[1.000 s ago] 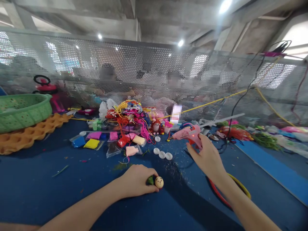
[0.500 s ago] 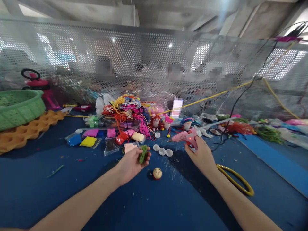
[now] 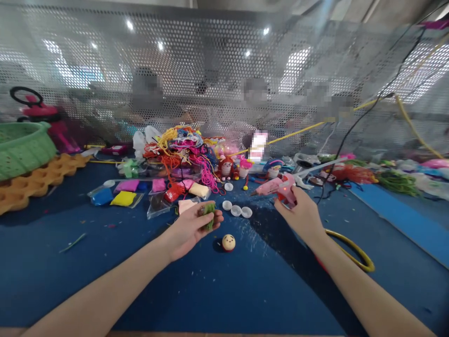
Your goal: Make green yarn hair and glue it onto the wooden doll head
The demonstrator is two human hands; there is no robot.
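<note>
A small bundle of green yarn (image 3: 209, 216) lies in my left hand (image 3: 191, 227), pinned by the thumb against the fingers. My right hand (image 3: 300, 211) grips a pink hot glue gun (image 3: 275, 186) by its handle; its nozzle points left, a small red light shows on its body, and a clear glue stick (image 3: 321, 167) sticks out behind. Between and below the hands a small round doll head (image 3: 228, 242) with a drawn face sits on the blue table (image 3: 224, 290). Several white plastic cups (image 3: 236, 211) stand just beyond it.
Behind are a tangled yarn pile (image 3: 182, 152), finished little dolls (image 3: 226, 167) and packets of coloured clay (image 3: 124, 198). At left stand a green basket (image 3: 26, 152) and an egg tray (image 3: 38, 180). A yellow ring (image 3: 354, 250) lies by my right forearm; a black cord (image 3: 345, 135) hangs behind.
My right hand has shifted slightly right with the glue gun. The thumb of my left hand has moved across the green yarn. The view has tilted down a little.
</note>
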